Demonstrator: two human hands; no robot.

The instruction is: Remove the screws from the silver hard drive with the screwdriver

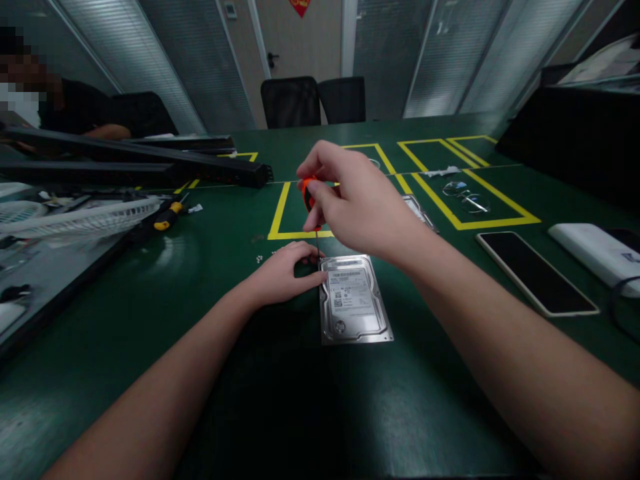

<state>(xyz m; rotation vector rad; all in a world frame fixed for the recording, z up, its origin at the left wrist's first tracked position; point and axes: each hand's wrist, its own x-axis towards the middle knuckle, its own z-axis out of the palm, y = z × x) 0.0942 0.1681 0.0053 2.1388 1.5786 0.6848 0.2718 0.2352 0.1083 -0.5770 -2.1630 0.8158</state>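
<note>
A silver hard drive (355, 303) lies label up on the green table. My right hand (350, 197) is above its far left corner, closed around the orange and black handle of a screwdriver (309, 193). The thin shaft points down, with its tip at that corner. My left hand (287, 273) rests on the table at the drive's left side. Its thumb presses the drive's edge and its fingertips curl at the corner beside the screwdriver tip. Several tiny screws (259, 259) lie just beyond my left hand. A second hard drive (419, 212) is partly hidden behind my right wrist.
A phone (535, 272), a white box-shaped device (590, 257) and eyeglasses (467, 197) are on the right. At left are a yellow and black screwdriver (169, 217), long black bars (215, 167) and a cluttered tray (75, 260). A person (75, 107) sits at the far left.
</note>
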